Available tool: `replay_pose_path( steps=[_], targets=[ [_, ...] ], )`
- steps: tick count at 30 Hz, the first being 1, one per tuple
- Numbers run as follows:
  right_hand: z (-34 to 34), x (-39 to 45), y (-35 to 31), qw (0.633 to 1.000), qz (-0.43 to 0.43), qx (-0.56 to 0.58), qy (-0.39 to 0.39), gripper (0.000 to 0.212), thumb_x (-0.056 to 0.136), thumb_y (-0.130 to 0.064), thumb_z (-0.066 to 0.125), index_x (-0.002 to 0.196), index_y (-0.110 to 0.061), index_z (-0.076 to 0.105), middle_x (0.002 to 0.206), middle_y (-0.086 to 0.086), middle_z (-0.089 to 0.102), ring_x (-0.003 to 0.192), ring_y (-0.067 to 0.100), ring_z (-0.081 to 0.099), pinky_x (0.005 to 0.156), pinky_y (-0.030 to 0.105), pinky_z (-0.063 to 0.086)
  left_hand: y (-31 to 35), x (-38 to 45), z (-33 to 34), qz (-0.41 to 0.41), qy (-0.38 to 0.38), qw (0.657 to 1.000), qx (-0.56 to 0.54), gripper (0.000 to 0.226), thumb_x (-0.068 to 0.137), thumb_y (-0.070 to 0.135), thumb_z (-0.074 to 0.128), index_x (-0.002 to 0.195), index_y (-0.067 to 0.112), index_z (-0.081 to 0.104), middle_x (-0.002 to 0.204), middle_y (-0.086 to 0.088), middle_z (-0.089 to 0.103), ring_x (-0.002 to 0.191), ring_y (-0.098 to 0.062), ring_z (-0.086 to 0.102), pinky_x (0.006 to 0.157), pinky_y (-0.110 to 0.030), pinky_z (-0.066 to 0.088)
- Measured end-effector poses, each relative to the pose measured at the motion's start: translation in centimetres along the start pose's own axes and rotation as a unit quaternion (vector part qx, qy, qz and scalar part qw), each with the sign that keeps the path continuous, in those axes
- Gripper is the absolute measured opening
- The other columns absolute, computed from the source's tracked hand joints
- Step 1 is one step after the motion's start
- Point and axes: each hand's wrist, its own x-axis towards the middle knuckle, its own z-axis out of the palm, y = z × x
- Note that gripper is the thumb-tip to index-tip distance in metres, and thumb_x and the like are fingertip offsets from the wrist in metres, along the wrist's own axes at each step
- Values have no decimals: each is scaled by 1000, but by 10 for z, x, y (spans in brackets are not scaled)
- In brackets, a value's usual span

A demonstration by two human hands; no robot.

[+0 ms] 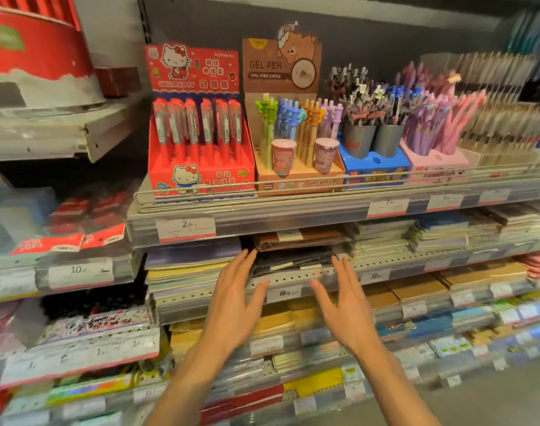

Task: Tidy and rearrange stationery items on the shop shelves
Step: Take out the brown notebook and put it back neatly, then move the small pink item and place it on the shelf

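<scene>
Both hands out in front of the second shelf down, palms facing each other, bracketing the stack of dark plastic-wrapped notebooks (pixel 293 259) under the brown leather-look notebooks (pixel 296 238). Left hand (pixel 235 299) has fingers straight and spread, tips at the stack's left edge (contact or just short, can't tell through the blur). Right hand (pixel 344 299) same: fingers straight, nothing held, tips near the stack's right edge.

Step in hand, as I read it: reaching in to square up or pull that dark stack. It sits crooked behind the perforated grey shelf lip (pixel 296 276), wrappers overhanging.

Next move calls for closing both palms onto the stack's sides, evenly, then nudging it back flush with the purple and pastel notebook pile (pixel 185 265) on its left. Wrappers look slippery, so press from the sides, don't pinch the top one.

Pen displays on the shelf above, red cat-character pen box (pixel 198 155) and brown gel pen display box (pixel 293 155), look orderly.
</scene>
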Motion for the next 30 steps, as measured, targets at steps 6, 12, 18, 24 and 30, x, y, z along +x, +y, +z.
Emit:
replay_pose_path(
  steps=[6,12,18,24,30],
  targets=[
    [14,-59,-6,1000,16,11,-20,70,94,-64,43,152,-28,30,155,-7,35,142,9,33,115,40,35,-8,-45,-7,-78,-25,996,-22,57,97,55,44,150,40,29,149,17,38,138,-3,31,115,-31,28],
    [-11,-62,-3,1000,0,11,-26,64,92,-66,44,147,-34,36,142,-14,46,122,4,50,100,36,49,4,-73,-6,-137,-22,990,-15,58,96,55,43,150,39,28,151,16,37,140,-8,32,116,-40,31],
    [-58,-21,2,998,-56,-20,-23,65,91,-67,40,147,-34,37,132,-14,55,106,-1,55,94,37,52,36,-59,-12,-92,47,993,53,60,93,63,38,148,41,29,140,19,46,131,-5,41,108,-35,40],
    [-105,36,-8,988,-145,-49,10,61,91,-67,41,143,-35,40,121,-15,60,92,2,62,80,35,56,77,-7,-35,19,102,979,175,55,98,52,43,147,28,37,129,10,53,120,-9,47,95,-24,38],
    [-133,89,-44,963,-239,-111,59,55,94,-62,44,140,-31,43,123,-10,59,100,10,60,74,26,44,96,42,-67,111,144,942,281,52,95,45,45,140,18,48,128,-2,54,116,-22,53,89,-41,51]
  ],
)
